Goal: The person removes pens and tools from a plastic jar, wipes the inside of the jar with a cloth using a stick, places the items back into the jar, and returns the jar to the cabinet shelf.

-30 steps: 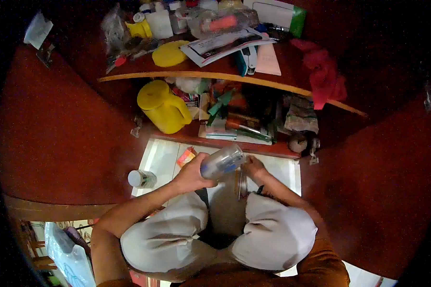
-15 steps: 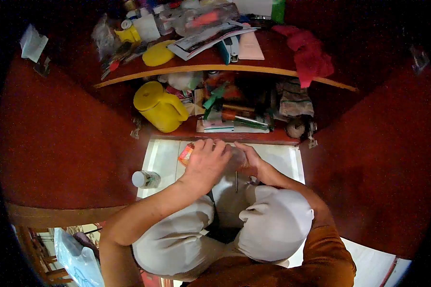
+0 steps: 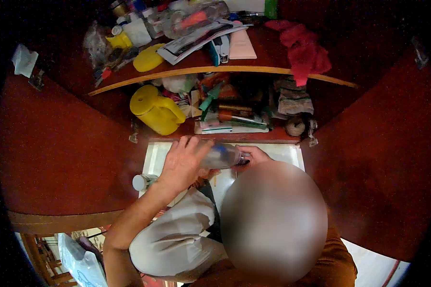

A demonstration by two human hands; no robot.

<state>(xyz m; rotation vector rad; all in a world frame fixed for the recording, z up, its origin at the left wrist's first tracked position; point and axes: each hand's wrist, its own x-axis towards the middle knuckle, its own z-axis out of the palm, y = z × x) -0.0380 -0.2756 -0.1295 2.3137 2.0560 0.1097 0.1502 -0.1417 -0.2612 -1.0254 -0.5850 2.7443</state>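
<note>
A: Both hands on the clear plastic bottle [image 3: 221, 156], held sideways above the floor [image 3: 286, 152], just out from the lower shelf's front edge!

B: And look at that grip. The left hand [image 3: 181, 163] curls over the base end; the right hand [image 3: 256, 155] closes in at the neck, though I can't tell exactly how those fingertips sit.

A: One hand per end: I'd guess that's to keep the bottle steady.

B: Any writing on it? There's a blue patch, nothing legible.

A: Nor on the printed packet [image 3: 196, 40] lying askew near the upper shelf's front edge. Print, yes; a brand, no, too small.

B: Beside it, a stapler [image 3: 220, 50]. Down at the lower shelf's left front corner, a yellow jug [image 3: 151, 109], handle facing right, handy for grabbing, perhaps.

A: Red cloth [image 3: 304, 52] drooping over the upper shelf's right front edge!

B: And a white-lidded jar [image 3: 140, 182] by the floor's left edge, apart from both hands.
</note>
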